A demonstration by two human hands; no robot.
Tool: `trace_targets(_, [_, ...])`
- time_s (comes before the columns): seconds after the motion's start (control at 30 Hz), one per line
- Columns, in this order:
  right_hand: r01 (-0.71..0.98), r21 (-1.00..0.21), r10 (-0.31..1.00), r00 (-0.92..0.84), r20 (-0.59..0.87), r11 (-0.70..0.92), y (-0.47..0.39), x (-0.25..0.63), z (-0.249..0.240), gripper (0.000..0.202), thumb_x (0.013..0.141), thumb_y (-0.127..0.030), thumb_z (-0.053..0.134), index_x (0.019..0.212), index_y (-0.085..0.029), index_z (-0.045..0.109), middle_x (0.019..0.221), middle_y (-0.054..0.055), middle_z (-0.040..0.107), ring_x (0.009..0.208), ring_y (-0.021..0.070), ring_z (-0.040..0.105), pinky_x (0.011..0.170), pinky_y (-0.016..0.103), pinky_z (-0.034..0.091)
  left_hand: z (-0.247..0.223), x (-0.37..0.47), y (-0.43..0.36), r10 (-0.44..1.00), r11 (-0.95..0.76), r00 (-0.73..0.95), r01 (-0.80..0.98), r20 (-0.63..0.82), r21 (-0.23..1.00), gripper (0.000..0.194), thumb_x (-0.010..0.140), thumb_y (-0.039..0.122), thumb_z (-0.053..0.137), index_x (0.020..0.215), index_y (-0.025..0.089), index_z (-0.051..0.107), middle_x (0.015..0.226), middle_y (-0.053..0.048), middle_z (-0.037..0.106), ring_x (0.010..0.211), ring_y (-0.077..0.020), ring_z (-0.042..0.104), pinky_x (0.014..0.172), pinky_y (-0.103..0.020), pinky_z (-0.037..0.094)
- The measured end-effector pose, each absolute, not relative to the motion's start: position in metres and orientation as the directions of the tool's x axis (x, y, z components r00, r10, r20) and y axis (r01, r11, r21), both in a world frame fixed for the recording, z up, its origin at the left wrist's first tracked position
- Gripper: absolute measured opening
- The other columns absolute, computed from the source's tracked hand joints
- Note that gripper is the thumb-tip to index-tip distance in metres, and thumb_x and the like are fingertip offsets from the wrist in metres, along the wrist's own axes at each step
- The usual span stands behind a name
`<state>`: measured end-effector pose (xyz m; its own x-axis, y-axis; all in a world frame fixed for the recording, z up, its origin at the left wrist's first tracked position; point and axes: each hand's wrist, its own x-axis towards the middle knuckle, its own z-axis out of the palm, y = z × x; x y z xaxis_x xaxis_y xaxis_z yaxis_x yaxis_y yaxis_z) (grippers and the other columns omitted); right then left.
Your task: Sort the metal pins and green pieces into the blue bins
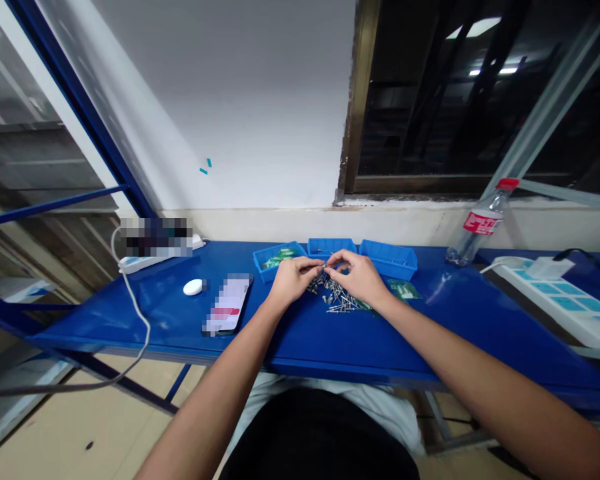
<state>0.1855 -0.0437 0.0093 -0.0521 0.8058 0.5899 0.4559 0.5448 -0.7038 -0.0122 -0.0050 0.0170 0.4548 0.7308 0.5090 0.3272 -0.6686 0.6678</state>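
Observation:
My left hand (293,278) and my right hand (357,275) meet fingertip to fingertip above the blue table. Both pinch a tiny metal fastener (325,265), mostly covered by the fingers. Just below and between them lies a loose pile of thin metal fasteners (341,299), like screws or rivets with long shanks. Behind the hands stand three blue bins: the left bin (266,272) holds green-and-clear small bags (283,255), the middle bin (330,244) is partly hidden by my right hand, and the right bin (397,268) has a small item inside. Another green bag (404,289) lies beside my right wrist.
To the left, a phone (227,303) and a white oval object (193,287) lie on the table (300,340). A white cable (143,313) drops over the front edge. At right are a plastic bottle (481,223) with a red cap and a power strip (563,300).

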Motion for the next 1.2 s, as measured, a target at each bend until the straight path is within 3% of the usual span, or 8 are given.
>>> trace_targets(0.17, [0.502,-0.608,0.733,-0.080,0.675,0.615,-0.047,0.185,0.012,0.019,0.085,-0.021,0.068,0.104,-0.022,0.066,0.095,0.003,0.074,0.084,0.0192,0.070,0.078,0.034,0.058,0.016,-0.013,-0.002,0.723,-0.646,0.480,0.213,0.497,0.733,0.024,0.091,0.035,0.068,0.106,0.021,0.081,0.110,-0.007,0.078,0.102,-0.0240,0.073,0.092,-0.034,0.056])
trace_targets(0.43, [0.525,-0.542,0.677,-0.092,0.731,0.656,-0.051,0.187,0.014,0.025,0.087,-0.019,0.064,0.111,-0.023,0.066,0.101,0.004,0.072,0.088,0.0205,0.069,0.084,0.036,0.056,0.018,-0.008,-0.004,0.811,-0.427,0.462,0.049,0.358,0.903,0.032,0.083,0.039,0.077,0.102,0.015,0.078,0.105,-0.010,0.079,0.096,-0.0236,0.073,0.092,-0.036,0.056])
trace_targets(0.63, [0.642,-0.432,0.633,-0.108,0.767,0.633,-0.044,0.192,0.016,0.025,0.089,-0.018,0.059,0.113,-0.022,0.065,0.101,0.007,0.070,0.097,0.0250,0.064,0.089,0.040,0.052,0.014,-0.008,-0.001,0.816,-0.441,0.451,0.080,0.362,0.894,0.028,0.084,0.039,0.075,0.098,0.015,0.076,0.100,-0.009,0.078,0.090,-0.0205,0.072,0.086,-0.033,0.056])
trace_targets(0.83, [0.870,-0.300,0.645,-0.026,0.764,0.390,-0.017,0.224,0.010,0.018,0.091,-0.020,0.058,0.103,-0.021,0.071,0.099,0.010,0.072,0.109,0.0336,0.052,0.097,0.049,0.043,0.010,-0.008,0.005,0.865,-0.410,0.340,0.053,0.370,0.911,0.025,0.087,0.039,0.071,0.097,0.016,0.070,0.087,-0.007,0.075,0.082,-0.0189,0.071,0.070,-0.028,0.054])
trace_targets(0.97, [0.933,-0.226,0.683,-0.029,0.730,0.281,-0.015,0.234,0.006,0.025,0.094,-0.028,0.058,0.113,-0.021,0.072,0.105,0.013,0.071,0.116,0.0379,0.048,0.097,0.052,0.040,0.012,-0.010,0.005,0.878,-0.422,0.283,0.080,0.385,0.903,0.025,0.089,0.040,0.069,0.098,0.016,0.069,0.089,-0.008,0.076,0.084,-0.0204,0.072,0.069,-0.028,0.054])
trace_targets(1.07, [0.924,-0.183,0.683,-0.104,0.723,0.335,-0.023,0.232,0.009,0.028,0.097,-0.028,0.054,0.119,-0.022,0.070,0.109,0.012,0.071,0.113,0.0346,0.050,0.096,0.049,0.042,0.014,-0.012,0.002,0.866,-0.469,0.249,0.101,0.434,0.877,0.024,0.091,0.039,0.066,0.099,0.016,0.069,0.093,-0.008,0.077,0.085,-0.0206,0.074,0.075,-0.030,0.056])
trace_targets(1.2, [0.894,-0.133,0.764,-0.279,0.582,0.428,-0.034,0.225,0.014,0.024,0.099,-0.033,0.053,0.106,-0.022,0.073,0.095,0.008,0.073,0.098,0.0276,0.058,0.087,0.040,0.046,0.018,-0.013,-0.005,0.813,-0.578,0.250,0.228,0.526,0.784,0.021,0.094,0.037,0.062,0.099,0.018,0.070,0.092,-0.006,0.077,0.079,-0.0189,0.074,0.075,-0.029,0.057])
